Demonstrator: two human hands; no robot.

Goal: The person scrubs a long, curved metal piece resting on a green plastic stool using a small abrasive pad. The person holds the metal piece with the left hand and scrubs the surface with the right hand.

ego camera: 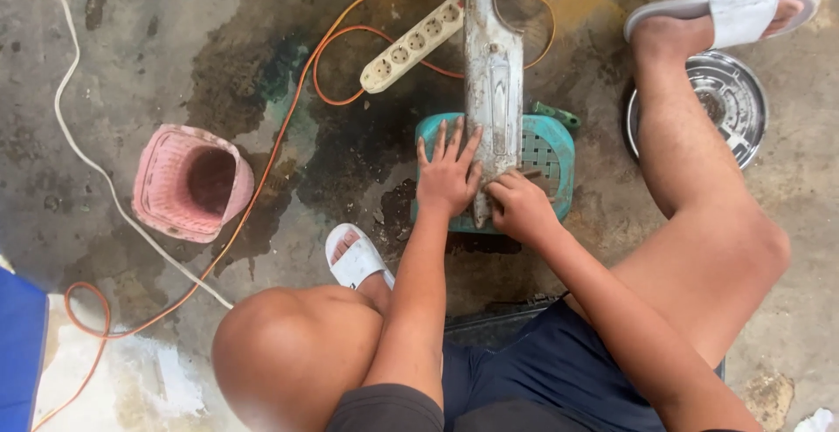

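Metal panel (pixel 493 74) top cut off, right hand (pixel 522 207) hiding tool

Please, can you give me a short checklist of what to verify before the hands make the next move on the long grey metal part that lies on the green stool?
1. Left hand lies flat on the metal part, pressing it down: ok.
2. Right hand grips something small at the near end of the part; what it is cannot be seen: cannot tell.
3. The part rests across the green stool, but its far end overhangs well past the stool: not ok.
4. Power strip and orange cable lie on a dark stained floor close to the work: not ok.
5. Whether the stain is wet: cannot tell.
6. Pink basket stands apart from the hands: ok.
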